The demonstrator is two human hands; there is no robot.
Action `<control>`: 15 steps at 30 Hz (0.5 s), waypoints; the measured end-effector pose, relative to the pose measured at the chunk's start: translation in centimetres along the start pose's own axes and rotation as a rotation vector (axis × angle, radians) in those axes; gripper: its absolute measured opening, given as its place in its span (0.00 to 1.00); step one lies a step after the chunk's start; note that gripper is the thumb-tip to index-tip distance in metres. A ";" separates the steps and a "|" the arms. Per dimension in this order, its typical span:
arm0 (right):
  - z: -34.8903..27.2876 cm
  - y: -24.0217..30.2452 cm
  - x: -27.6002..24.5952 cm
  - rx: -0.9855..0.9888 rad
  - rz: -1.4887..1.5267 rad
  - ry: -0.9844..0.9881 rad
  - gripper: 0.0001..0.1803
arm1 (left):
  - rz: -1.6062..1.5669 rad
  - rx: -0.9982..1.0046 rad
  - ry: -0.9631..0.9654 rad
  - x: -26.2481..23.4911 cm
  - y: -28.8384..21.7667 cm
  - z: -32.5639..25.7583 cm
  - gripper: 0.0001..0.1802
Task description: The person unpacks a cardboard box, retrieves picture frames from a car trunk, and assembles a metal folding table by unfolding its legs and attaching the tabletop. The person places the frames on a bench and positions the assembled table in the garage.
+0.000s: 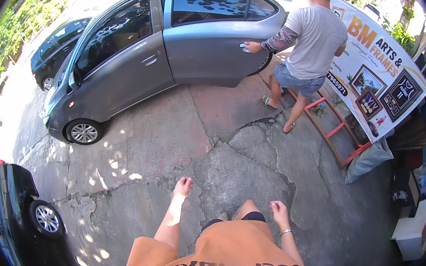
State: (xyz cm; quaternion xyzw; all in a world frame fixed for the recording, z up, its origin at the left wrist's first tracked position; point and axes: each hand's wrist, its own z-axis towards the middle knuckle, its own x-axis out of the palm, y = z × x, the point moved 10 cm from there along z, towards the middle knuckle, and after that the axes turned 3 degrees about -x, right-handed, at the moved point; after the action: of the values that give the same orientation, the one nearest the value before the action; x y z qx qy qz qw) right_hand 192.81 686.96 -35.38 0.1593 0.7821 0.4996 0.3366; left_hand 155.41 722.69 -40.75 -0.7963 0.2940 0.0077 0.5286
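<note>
My left hand (183,186) hangs in the air ahead of me, its fingers loosely curled in, and nothing shows in it. To the right, my right hand (279,211) is also half curled beside my thigh, with a bracelet at the wrist and no object visible. Neither hand touches anything. Ahead, a grey car (130,71) stands side-on, its rear door (205,56) standing out from the body. A person (314,36) in a grey shirt and blue shorts has one hand (252,46) on that door's handle.
A red metal frame (337,130) and a printed banner (393,38) stand on the right, a pale sack (369,161) beside them. A dark vehicle (15,213) is at the left, a black car (58,48) farther off. The concrete ground (162,143) is cracked.
</note>
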 end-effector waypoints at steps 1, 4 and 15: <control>2.5 0.1 0.3 -0.008 0.015 -0.001 0.10 | 0.021 0.057 0.002 0.1 -3.8 3.0 0.18; 11.0 0.0 0.6 -0.001 0.009 -0.033 0.10 | 0.006 0.074 -0.039 1.3 -9.1 9.9 0.18; 45.4 25.4 -2.3 -0.321 -0.011 -0.198 0.22 | -0.299 -0.512 0.013 14.8 -5.0 17.6 0.17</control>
State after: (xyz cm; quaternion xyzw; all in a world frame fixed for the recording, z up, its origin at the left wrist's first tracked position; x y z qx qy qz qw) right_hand 223.37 727.62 -24.44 0.1475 0.6563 0.5980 0.4358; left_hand 175.34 732.12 -49.09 -0.9382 0.1654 -0.0014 0.3041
